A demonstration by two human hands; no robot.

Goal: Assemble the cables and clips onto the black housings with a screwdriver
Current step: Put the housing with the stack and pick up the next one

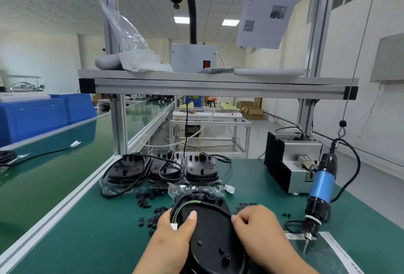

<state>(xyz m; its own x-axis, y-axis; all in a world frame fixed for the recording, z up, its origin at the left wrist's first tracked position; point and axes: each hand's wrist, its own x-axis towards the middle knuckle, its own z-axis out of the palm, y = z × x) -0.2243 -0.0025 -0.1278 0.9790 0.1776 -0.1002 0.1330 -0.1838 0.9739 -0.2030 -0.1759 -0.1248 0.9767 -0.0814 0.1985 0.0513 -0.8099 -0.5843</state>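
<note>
Nearest us, at 6 o'clock on the mat (98, 241), we hold the housing (214, 236) with both hands. Our left hand (172, 236) curls round its 9 o'clock edge, thumb pressed flat on the top face, with the white plug (174, 227) caught against the fingers. Our right hand (260, 227) pinches the cable (218, 207) between thumb and forefinger at the 2 o'clock rim.

We judge the step in hand to be routing: the cable is being laid along the rim, and no clip sits on it that we can see. The next move calls for keeping the cable seated with one hand while the other takes a clip; only after that does the driver come in.

The housing is oval. Its long axis runs from 6 to 12 o'clock, leaning a little toward 11. The end where the cable and coloured wires enter points away from us, to 12.

The clips (153, 219) lie loose on the mat at 9 to 10 o'clock of the housing, near our left hand. The screwdriver (322, 184) hangs on its cord at 3 o'clock, tip down close to the mat, well apart from our right hand.

Farther off, at 11 to 12 o'clock, the row (201, 171) of three more housings lies side by side with cables looped over them. The feeder (290, 164) stands at 2 o'clock.
</note>
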